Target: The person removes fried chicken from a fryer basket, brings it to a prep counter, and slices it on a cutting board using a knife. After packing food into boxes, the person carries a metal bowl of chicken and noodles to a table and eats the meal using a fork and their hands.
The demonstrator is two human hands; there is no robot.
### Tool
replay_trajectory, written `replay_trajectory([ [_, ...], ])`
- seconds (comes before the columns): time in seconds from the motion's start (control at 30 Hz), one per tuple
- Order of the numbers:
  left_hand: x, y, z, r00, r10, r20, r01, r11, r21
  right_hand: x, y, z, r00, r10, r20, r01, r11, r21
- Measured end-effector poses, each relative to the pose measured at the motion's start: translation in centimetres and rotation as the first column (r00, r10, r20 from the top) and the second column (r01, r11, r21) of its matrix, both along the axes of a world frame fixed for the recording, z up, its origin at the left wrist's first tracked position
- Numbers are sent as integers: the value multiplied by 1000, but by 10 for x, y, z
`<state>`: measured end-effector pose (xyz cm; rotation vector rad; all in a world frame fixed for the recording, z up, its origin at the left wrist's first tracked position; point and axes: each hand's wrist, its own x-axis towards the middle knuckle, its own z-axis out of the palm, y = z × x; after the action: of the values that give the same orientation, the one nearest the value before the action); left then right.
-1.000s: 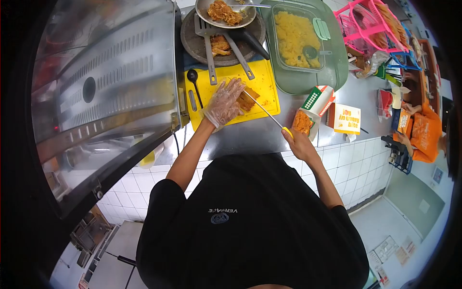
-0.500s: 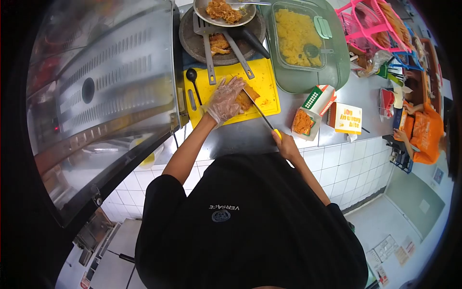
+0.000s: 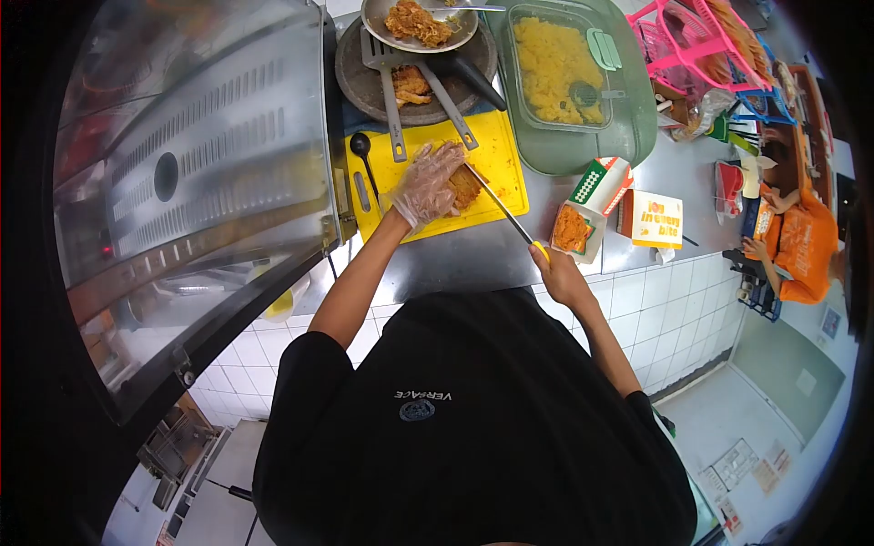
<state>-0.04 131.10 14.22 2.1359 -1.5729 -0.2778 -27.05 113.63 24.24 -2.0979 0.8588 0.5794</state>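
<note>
My left hand (image 3: pixel 430 180), in a clear plastic glove, presses a piece of breaded fried chicken (image 3: pixel 468 188) onto the yellow cutting board (image 3: pixel 501 150). Its fingers are bent over the piece and hide part of it. My right hand (image 3: pixel 563 275) is bare and closed round the yellow handle of a knife (image 3: pixel 499 202). The blade slants up and left, with its tip at the chicken beside my left fingers. To the left of the gloved hand lies a black spoon (image 3: pixel 362 150). Two grey spatulas (image 3: pixel 393 114) reach over the board's back edge.
Behind the board, a stone mortar (image 3: pixel 350 68) holds fried chicken, with a metal plate (image 3: pixel 371 20) of more above. A container of yellow food (image 3: pixel 555 68) stands at back right. An open box with chicken (image 3: pixel 596 205) and a printed carton (image 3: pixel 654 218) sit right; a person in orange (image 3: pixel 801 250) is beyond.
My right hand has shifted a little to the right with the knife, and the blade's angle has changed slightly. My left hand stays on the chicken.
</note>
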Motion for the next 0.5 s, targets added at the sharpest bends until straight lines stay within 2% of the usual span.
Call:
replay_trajectory([
  [0.13,2,-5,-1,999,-2,-45,3,1000,27,-11,20,-49,996,-46,76,46,999,1],
  [0.17,6,-6,-4,999,-11,-51,13,999,29,-7,24,-53,991,-85,108,87,996,-20],
  [0.2,6,-6,-6,999,-8,-48,10,1000,28,-9,28,-56,994,-98,44,98,995,-10],
  [0.3,15,-10,-20,996,-71,-48,74,995,73,-11,31,-54,991,-120,57,118,992,36],
  [0.33,10,-7,-29,996,-79,37,75,993,90,-17,35,-49,990,-124,59,123,992,34],
  [0.4,8,-4,-13,986,-73,149,60,994,93,-16,27,-36,991,-111,76,110,994,7],
  [0.47,-29,25,37,949,301,-94,-312,942,-125,-21,24,-11,992,-107,61,111,992,-62],
  [0.5,-47,35,38,950,300,-88,-309,943,-126,-26,23,-4,993,-114,34,117,985,-126],
])
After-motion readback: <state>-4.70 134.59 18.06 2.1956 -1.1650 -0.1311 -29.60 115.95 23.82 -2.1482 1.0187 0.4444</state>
